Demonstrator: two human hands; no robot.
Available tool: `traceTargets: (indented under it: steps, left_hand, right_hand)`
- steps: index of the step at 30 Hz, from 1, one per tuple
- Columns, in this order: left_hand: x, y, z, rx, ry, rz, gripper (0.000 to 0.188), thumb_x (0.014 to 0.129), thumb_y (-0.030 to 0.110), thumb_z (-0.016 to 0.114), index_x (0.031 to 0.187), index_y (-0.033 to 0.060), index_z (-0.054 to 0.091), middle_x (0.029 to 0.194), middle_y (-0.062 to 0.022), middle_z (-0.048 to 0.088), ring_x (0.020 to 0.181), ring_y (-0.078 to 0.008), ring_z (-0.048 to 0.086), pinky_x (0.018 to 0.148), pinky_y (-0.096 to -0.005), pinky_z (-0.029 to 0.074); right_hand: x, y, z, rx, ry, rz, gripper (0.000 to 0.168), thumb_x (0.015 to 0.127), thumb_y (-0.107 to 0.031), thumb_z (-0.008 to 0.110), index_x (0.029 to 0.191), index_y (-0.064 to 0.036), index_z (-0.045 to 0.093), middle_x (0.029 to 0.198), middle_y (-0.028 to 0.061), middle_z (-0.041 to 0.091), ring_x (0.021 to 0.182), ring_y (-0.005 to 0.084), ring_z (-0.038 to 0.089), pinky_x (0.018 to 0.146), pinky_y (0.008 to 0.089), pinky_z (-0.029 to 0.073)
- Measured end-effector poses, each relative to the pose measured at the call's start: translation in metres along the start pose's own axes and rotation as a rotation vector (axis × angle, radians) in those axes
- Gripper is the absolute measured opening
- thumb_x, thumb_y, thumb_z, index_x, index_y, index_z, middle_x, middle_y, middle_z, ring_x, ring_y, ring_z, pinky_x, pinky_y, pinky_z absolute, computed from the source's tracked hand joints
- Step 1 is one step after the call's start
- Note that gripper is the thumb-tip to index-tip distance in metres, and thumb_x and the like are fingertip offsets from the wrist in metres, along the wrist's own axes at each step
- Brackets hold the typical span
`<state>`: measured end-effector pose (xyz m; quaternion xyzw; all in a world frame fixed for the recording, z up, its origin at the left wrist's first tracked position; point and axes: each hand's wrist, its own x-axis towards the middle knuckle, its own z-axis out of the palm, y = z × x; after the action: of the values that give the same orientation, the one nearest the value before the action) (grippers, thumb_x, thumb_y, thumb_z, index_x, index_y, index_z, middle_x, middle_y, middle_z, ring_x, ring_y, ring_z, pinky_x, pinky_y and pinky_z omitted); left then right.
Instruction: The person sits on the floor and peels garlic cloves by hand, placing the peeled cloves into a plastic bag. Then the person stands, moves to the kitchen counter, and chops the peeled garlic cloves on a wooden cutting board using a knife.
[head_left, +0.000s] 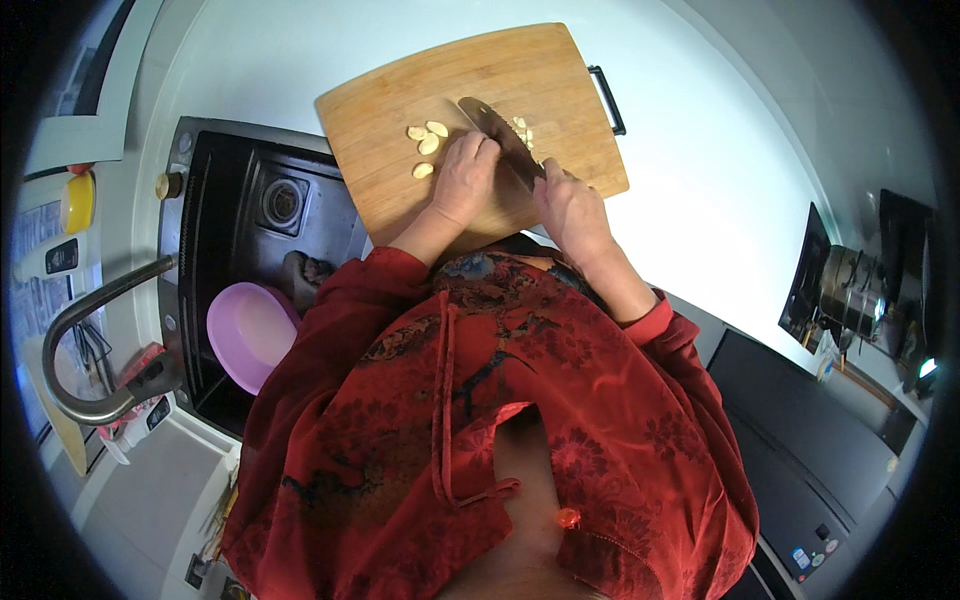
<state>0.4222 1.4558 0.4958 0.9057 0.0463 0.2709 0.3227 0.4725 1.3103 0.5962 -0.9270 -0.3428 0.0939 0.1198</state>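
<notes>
My right hand (574, 210) grips the handle of a kitchen knife (506, 139), whose broad blade slants up and left across a wooden cutting board (480, 67). Beside the blade, on its left, my left hand (466, 176) rests on the board with its fingers curled. Whatever lies under those fingertips is hidden. Several pale peeled garlic cloves (428, 143) lie left of my left hand. Small cut garlic pieces (528, 136) are on the board just right of the blade.
The board, with a black handle (609, 101), sits on a white countertop (697, 187). To the left is a dark sink (330, 195) with a purple basin (251, 334), a dark cloth (304, 277) and a curved faucet (64, 345). A metal pot (851, 292) stands far right.
</notes>
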Motion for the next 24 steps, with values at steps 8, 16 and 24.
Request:
traceTargets:
  steps: [8, 16, 24]
  left_hand:
    - [0.000, -0.002, -0.002, 0.038, -0.051, -0.017, 0.016, 0.077, 0.003, 0.056, 0.093, 0.0052, 0.055, 0.092, -0.0126, 0.051, 0.088, -0.0316, 0.052, 0.077, -0.0402, 0.045]
    - [0.000, 0.000, -0.007, 0.084, -0.083, -0.021, 0.013, 0.079, 0.004, 0.054, 0.093, 0.0051, 0.055, 0.092, -0.0124, 0.051, 0.089, -0.0311, 0.052, 0.078, -0.0396, 0.045]
    - [-0.002, -0.005, -0.004, 0.048, -0.087, -0.031, 0.014, 0.080, 0.002, 0.053, 0.094, 0.0050, 0.054, 0.093, -0.0132, 0.051, 0.091, -0.0328, 0.052, 0.080, -0.0403, 0.045]
  right_hand:
    - [-0.005, 0.006, 0.002, 0.107, 0.035, 0.030, 0.014, 0.086, -0.015, 0.051, 0.087, -0.001, 0.050, 0.070, 0.0217, 0.062, 0.064, 0.0378, 0.062, 0.059, 0.0442, 0.051]
    - [0.002, 0.015, -0.002, 0.196, 0.002, -0.007, 0.017, 0.084, -0.012, 0.054, 0.090, 0.003, 0.053, 0.077, 0.0260, 0.060, 0.068, 0.0410, 0.060, 0.062, 0.0463, 0.049]
    - [0.002, 0.006, 0.006, 0.193, -0.029, -0.028, 0.021, 0.084, -0.011, 0.051, 0.100, 0.004, 0.052, 0.082, 0.0258, 0.060, 0.069, 0.0421, 0.060, 0.064, 0.0470, 0.049]
